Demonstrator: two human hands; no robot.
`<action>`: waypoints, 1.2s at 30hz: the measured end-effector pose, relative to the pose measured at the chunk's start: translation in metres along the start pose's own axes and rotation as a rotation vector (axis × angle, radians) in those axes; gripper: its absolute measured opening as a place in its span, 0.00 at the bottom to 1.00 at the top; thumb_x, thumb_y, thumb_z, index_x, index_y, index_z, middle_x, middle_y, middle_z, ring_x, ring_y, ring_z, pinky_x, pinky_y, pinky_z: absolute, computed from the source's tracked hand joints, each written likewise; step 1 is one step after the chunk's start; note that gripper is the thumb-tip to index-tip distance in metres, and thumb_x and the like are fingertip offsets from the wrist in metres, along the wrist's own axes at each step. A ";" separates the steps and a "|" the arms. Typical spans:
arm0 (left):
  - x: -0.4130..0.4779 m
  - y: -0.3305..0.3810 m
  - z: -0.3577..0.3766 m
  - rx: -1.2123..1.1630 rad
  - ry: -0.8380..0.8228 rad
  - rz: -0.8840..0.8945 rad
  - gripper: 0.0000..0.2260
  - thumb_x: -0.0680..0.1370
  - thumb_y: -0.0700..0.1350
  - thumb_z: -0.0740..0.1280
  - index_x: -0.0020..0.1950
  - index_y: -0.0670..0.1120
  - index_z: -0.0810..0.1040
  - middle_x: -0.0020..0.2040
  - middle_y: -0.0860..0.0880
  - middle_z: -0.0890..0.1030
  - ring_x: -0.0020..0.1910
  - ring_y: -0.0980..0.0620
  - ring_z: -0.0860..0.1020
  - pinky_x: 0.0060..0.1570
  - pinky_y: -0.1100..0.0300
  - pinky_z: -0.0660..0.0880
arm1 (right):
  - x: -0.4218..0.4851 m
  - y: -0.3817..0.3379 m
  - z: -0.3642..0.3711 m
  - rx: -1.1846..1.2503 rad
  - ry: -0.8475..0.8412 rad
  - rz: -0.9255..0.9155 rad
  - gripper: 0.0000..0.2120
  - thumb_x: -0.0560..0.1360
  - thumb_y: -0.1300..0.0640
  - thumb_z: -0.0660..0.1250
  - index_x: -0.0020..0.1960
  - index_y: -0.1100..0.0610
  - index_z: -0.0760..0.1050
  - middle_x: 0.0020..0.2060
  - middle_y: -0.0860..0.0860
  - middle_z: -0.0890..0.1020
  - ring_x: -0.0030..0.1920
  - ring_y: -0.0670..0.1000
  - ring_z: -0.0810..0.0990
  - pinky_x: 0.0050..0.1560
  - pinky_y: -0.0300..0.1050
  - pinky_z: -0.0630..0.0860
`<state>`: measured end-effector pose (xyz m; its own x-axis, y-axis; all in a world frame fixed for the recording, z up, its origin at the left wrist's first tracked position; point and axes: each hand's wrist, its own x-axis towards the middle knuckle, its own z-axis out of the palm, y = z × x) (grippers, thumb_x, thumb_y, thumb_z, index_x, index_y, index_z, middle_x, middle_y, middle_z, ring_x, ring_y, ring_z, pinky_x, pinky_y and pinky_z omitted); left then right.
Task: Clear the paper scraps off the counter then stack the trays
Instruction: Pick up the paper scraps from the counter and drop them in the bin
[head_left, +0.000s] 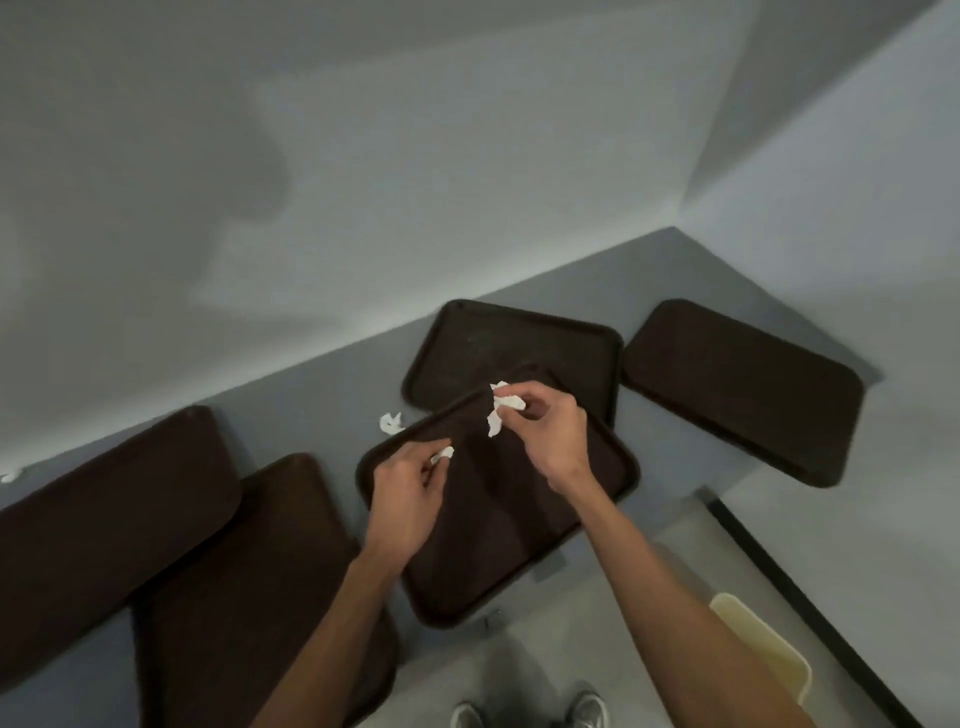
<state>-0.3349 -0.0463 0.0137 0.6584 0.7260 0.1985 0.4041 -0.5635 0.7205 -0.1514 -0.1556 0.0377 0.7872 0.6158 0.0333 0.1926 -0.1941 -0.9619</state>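
Observation:
Several dark brown trays lie on a grey counter. Over the middle tray, my right hand pinches crumpled white paper scraps. My left hand pinches a small white scrap at its fingertips above the same tray. Another loose scrap lies on the counter just beyond that tray's far left edge. A further scrap shows at the far left edge of view. The middle tray overlaps a tray behind it.
One tray lies at the right near the corner of the walls. Two trays lie at the left, overlapping. A cream bin stands on the floor at the lower right. My shoes show below the counter edge.

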 end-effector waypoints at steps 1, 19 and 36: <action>-0.002 0.014 0.016 -0.014 -0.029 0.030 0.10 0.80 0.42 0.71 0.60 0.49 0.85 0.54 0.55 0.84 0.51 0.62 0.82 0.56 0.60 0.81 | -0.011 0.004 -0.022 0.016 0.026 0.010 0.13 0.75 0.62 0.78 0.52 0.45 0.87 0.48 0.41 0.89 0.49 0.41 0.87 0.56 0.42 0.83; -0.163 0.234 0.411 -0.102 -0.557 0.173 0.07 0.81 0.43 0.71 0.57 0.47 0.85 0.50 0.53 0.85 0.44 0.60 0.82 0.47 0.68 0.80 | -0.211 0.277 -0.413 -0.161 0.428 0.406 0.12 0.76 0.59 0.77 0.53 0.43 0.87 0.50 0.35 0.87 0.50 0.36 0.85 0.51 0.35 0.81; -0.240 0.077 0.757 0.271 -0.975 0.084 0.07 0.78 0.44 0.70 0.55 0.46 0.84 0.47 0.47 0.85 0.47 0.47 0.83 0.49 0.52 0.81 | -0.242 0.687 -0.418 -0.115 0.525 0.795 0.13 0.75 0.64 0.74 0.52 0.47 0.87 0.49 0.45 0.88 0.46 0.38 0.84 0.48 0.27 0.77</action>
<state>0.0189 -0.5625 -0.4809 0.8732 0.1101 -0.4748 0.3837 -0.7561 0.5302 0.0355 -0.7573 -0.5173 0.8691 -0.1434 -0.4735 -0.4768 -0.4982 -0.7242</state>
